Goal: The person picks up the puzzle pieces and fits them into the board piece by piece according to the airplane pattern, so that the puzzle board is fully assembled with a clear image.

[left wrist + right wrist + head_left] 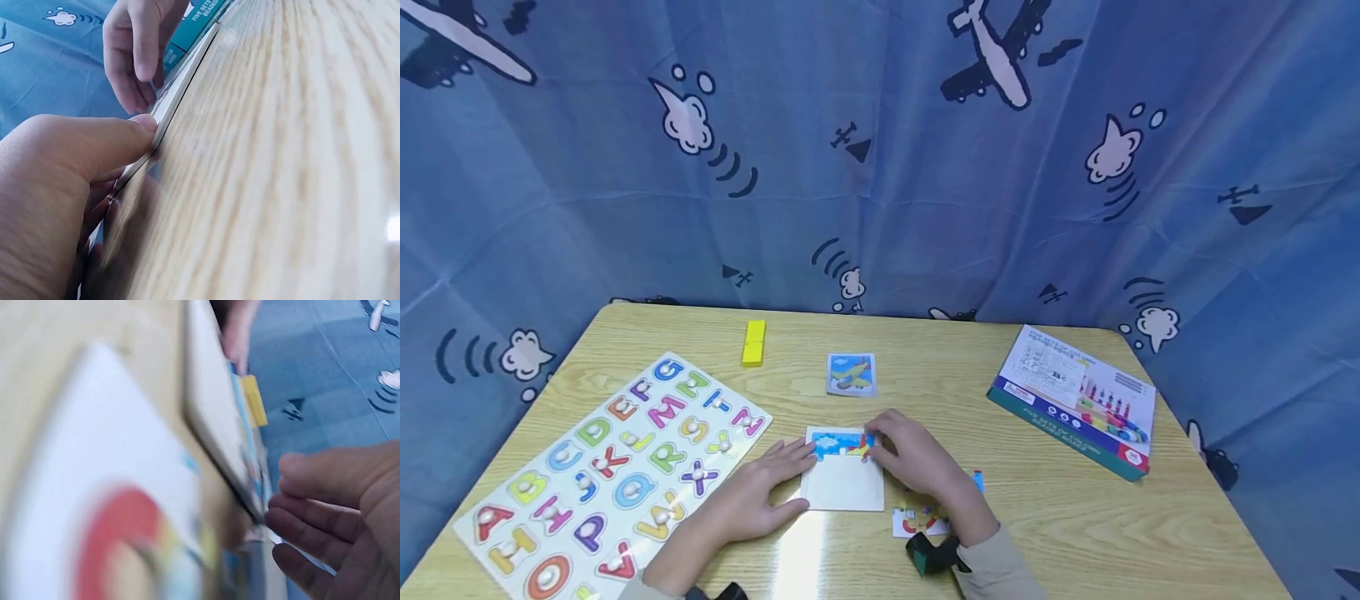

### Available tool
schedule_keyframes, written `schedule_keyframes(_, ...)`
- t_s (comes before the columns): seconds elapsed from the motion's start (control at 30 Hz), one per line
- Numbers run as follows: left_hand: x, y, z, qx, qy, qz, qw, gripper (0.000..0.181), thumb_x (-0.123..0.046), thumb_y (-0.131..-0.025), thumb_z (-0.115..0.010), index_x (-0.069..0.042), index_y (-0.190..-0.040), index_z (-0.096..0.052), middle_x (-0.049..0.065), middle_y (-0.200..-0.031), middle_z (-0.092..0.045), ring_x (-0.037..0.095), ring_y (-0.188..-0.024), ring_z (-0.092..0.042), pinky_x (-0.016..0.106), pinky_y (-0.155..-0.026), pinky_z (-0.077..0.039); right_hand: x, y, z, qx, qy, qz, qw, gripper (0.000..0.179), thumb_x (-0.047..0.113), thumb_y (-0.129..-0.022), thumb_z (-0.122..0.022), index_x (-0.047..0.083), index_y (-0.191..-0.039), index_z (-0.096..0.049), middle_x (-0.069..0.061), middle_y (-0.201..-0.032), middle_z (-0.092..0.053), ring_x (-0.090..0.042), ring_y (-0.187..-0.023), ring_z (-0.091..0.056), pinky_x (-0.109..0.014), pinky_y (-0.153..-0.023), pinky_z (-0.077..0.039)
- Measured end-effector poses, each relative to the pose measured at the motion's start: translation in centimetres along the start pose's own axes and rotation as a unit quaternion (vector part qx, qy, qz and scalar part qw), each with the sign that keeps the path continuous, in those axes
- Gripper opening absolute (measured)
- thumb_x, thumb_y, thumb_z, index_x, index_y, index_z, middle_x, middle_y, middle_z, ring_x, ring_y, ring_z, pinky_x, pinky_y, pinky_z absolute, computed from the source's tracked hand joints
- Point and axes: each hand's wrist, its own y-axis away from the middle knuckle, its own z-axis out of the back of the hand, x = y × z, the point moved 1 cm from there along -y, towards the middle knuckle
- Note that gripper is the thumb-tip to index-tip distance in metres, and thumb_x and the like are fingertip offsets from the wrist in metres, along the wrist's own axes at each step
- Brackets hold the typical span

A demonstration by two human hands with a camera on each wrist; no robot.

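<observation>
A white puzzle board (pixel 842 487) lies on the table, its top strip filled with blue puzzle pieces (pixel 829 443) that show a cloud and part of a plane. My left hand (pixel 760 492) rests against the board's left side with fingers extended; in the left wrist view its thumb (pixel 128 136) touches the board's edge. Over the upper right corner is my right hand (pixel 917 454), fingertips at the plane piece. The right wrist view shows its fingers (pixel 312 531) loosely bent, with nothing visible between them. Loose puzzle pieces (pixel 917 522) lie below, partly hidden by the right wrist.
Behind the board lies a plane picture card (pixel 852 374). A yellow block (pixel 753 343) stands at the back left. A large alphabet board (pixel 647 450) covers the left side, partly under my left forearm. A beaded-boxes carton (pixel 1075 400) lies at the right.
</observation>
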Motion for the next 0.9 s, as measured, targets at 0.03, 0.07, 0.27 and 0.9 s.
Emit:
schedule_keyframes(0.03, 0.0, 0.0, -0.1, 0.001, 0.001, 0.001, 1.0000, 0.058, -0.043, -0.087, -0.063, -0.011, -0.134, -0.055, 0.005, -0.143, -0.049, 0.023, -0.134, -0.043, 0.042, -0.113, -0.033, -0.2, 0.2, 0.3, 0.003, -0.013, -0.007, 0.9999, 0.032, 0.018, -0.092, -0.061, 0.006, -0.122, -0.061, -0.004, -0.120, -0.060, -0.018, -0.107, -0.058, -0.035, -0.093, -0.053)
schedule_keyframes(0.07, 0.0, 0.0, -0.2, 0.001, 0.003, 0.002, 1.0000, 0.058, -0.044, -0.087, -0.063, -0.011, -0.134, -0.055, 0.005, -0.143, -0.049, 0.023, -0.134, -0.043, 0.042, -0.113, -0.033, -0.4, 0.4, 0.6, 0.002, -0.026, -0.014, 0.9996, 0.033, 0.018, -0.092, -0.061, 0.006, -0.123, -0.061, -0.004, -0.121, -0.060, -0.019, -0.111, -0.058, -0.038, -0.096, -0.052)
schedule_keyframes(0.27, -0.1, -0.2, -0.6, 0.001, 0.020, 0.010, 0.9998, 0.056, -0.044, -0.086, -0.064, -0.013, -0.132, -0.057, 0.003, -0.143, -0.049, 0.022, -0.134, -0.043, 0.043, -0.113, -0.033, -2.0, 2.2, 2.0, -0.005, -0.075, -0.041, 0.9963, 0.033, 0.017, -0.090, -0.064, 0.009, -0.122, -0.061, -0.002, -0.117, -0.063, -0.020, -0.110, -0.058, -0.043, -0.096, -0.051)
schedule_keyframes(0.9, 0.1, -0.1, -0.1, 0.003, 0.015, 0.020, 0.9997, 0.057, -0.045, -0.086, -0.065, -0.012, -0.133, -0.056, 0.000, -0.143, -0.049, 0.020, -0.134, -0.043, 0.041, -0.114, -0.033, -3.4, 4.6, 1.8, 0.030, -0.024, -0.020, 0.9990, 0.024, 0.016, -0.078, -0.076, 0.013, -0.101, -0.067, 0.004, -0.107, -0.058, -0.019, -0.107, -0.050, -0.046, -0.094, -0.048)
